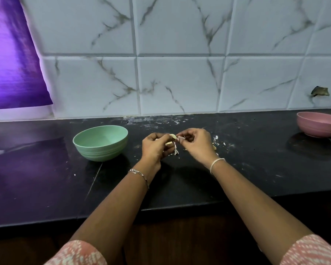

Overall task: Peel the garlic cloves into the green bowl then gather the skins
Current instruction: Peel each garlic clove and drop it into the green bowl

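The green bowl stands on the black counter, left of my hands; its visible inside looks bare. My left hand grips a pale garlic clove between thumb and fingers just above the counter. My right hand meets it from the right and pinches a bit of papery skin at the clove's tip. White garlic skins lie on the counter under my hands, and more skin scraps lie just right of my right hand.
A pink bowl sits at the far right of the counter near the tiled wall. A purple sheet hangs at the left. The counter's front edge runs below my forearms.
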A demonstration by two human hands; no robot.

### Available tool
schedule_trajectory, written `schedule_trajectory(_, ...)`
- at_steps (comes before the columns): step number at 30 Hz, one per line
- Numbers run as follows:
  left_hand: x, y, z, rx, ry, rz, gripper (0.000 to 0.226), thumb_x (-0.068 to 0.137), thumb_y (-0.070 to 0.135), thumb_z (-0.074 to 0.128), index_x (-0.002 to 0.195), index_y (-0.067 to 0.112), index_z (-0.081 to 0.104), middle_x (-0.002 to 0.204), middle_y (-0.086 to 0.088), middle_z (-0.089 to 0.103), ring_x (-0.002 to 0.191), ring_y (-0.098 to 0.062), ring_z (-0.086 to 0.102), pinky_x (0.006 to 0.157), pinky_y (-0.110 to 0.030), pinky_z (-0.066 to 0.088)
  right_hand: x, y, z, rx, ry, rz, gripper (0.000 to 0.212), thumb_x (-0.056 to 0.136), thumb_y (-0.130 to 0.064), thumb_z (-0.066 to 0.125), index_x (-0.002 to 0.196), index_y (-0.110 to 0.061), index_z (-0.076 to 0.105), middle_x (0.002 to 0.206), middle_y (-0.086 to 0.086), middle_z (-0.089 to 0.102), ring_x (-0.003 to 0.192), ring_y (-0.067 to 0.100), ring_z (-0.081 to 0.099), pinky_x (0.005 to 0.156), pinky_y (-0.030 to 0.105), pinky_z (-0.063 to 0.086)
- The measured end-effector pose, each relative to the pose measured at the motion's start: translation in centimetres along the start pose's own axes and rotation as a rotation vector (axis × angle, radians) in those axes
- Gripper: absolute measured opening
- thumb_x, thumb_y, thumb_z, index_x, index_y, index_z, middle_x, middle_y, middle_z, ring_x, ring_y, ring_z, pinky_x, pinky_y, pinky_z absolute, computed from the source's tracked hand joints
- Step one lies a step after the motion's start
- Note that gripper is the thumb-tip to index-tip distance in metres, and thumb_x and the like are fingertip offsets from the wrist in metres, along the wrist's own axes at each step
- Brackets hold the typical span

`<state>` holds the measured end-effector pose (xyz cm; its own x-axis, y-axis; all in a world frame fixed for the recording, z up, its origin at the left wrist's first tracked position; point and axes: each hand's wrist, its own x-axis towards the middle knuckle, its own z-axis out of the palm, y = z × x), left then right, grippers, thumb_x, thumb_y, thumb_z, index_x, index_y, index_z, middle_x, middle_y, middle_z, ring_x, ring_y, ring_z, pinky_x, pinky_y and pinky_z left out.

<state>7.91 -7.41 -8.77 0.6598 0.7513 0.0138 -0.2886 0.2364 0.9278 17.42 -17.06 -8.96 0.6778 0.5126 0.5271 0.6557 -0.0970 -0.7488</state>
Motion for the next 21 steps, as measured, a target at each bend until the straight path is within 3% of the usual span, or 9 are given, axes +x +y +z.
schedule_trajectory(6,0.2,-1.0,3.5,-0.012,-0.002,0.01,0.02,0.083,-0.005,0.061,0.101,0.003,0.064,0.074,-0.01,0.065,0.06,-0.017,0.059,0.053,-0.025,0.057,-0.2,1.4,-2.9,-0.234,-0.016,-0.06,0.013,0.088,-0.025,0.069,0.092,-0.016,0.077,0.083,-0.003,0.075,0.078,0.01,0.067,0.074,0.026,0.052)
schedule_trajectory(12,1.5,-2.2,6.0,0.059,-0.019,0.036,0.008,0.083,-0.001,0.065,0.088,0.003,0.07,0.071,-0.013,0.064,0.058,-0.014,0.062,0.056,-0.025,0.057,0.5,2.3,-4.3,-0.331,0.042,-0.039,0.012,0.083,-0.021,0.065,0.088,-0.02,0.077,0.081,-0.002,0.074,0.078,0.016,0.068,0.075,0.033,0.055)
schedule_trajectory(15,2.1,-3.1,6.5,0.164,-0.037,0.067,0.004,0.082,0.005,0.072,0.085,0.007,0.071,0.079,-0.016,0.07,0.066,-0.018,0.066,0.059,-0.025,0.056,0.7,2.5,-5.2,-0.418,0.04,-0.021,0.014,0.082,-0.024,0.066,0.091,-0.021,0.077,0.087,-0.002,0.075,0.083,0.017,0.068,0.075,0.027,0.053)
schedule_trajectory(17,2.5,-3.6,6.6,0.21,-0.046,0.084,0.005,0.081,0.008,0.076,0.083,0.008,0.072,0.085,-0.018,0.072,0.072,-0.021,0.068,0.062,-0.028,0.058,0.8,2.9,-5.5,-0.453,0.041,-0.046,0.015,0.082,-0.024,0.066,0.092,-0.021,0.077,0.088,-0.001,0.074,0.084,0.018,0.068,0.075,0.027,0.051)
schedule_trajectory(21,3.0,-3.9,6.5,0.217,-0.064,0.088,0.009,0.079,0.008,0.078,0.085,0.004,0.073,0.078,-0.014,0.07,0.067,-0.018,0.066,0.061,-0.026,0.057,1.1,3.4,-5.0,-0.559,0.046,-0.091,0.018,0.089,-0.021,0.059,0.1,-0.016,0.073,0.097,0.005,0.071,0.094,0.025,0.064,0.079,0.033,0.047)
